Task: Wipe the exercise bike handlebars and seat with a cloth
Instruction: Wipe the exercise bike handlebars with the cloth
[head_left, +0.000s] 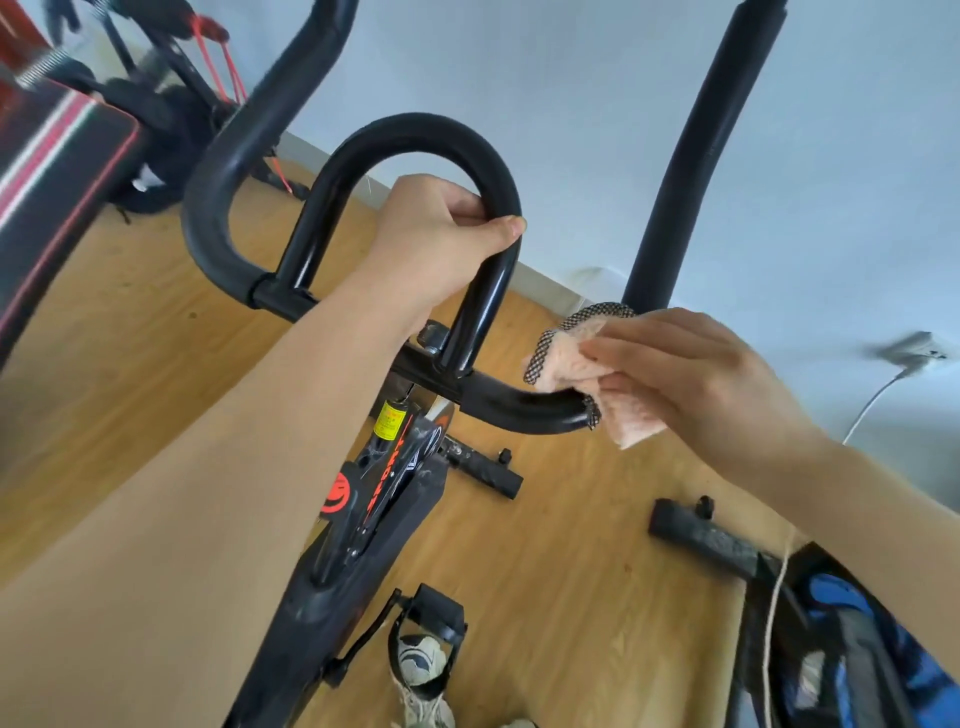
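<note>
1. The right hand (691, 374) grasps the pink cloth (576, 364), which has a black mesh edge. Fingers and thumb are curled round it and bunch it against the bend of the right-hand bar (519, 410) of the handlebars (322, 218). The cloth touches the tube and folds partly round it.

2. The left hand (441, 234) is clenched on the near-right leg of the centre loop (415, 130), thumb over the top. It carries no cloth and looks to be steadying the bike.

3. The next move turns on one relation. Two stretches of tube leave the cloth grip:
   - the bare black tube runs inward from the cloth toward the stem, passing below the left hand;
   - the foam riser (701, 156) climbs up and away from the cloth, its long axis steep and leaning slightly outward.

4. My judgement is that the wipe should slide along one of those axes, and the riser just above the grip is the natural stroke. The right hand is much the nearer to it — the left would have to cross over.

5. The left horn (208, 218) lies on the far side of the left hand from the cloth, well apart from it. It would need a reach across or a change of hands.

6. The seat is not in view, so that part of the job looks undone — the handlebar work seems to be midway.
</note>
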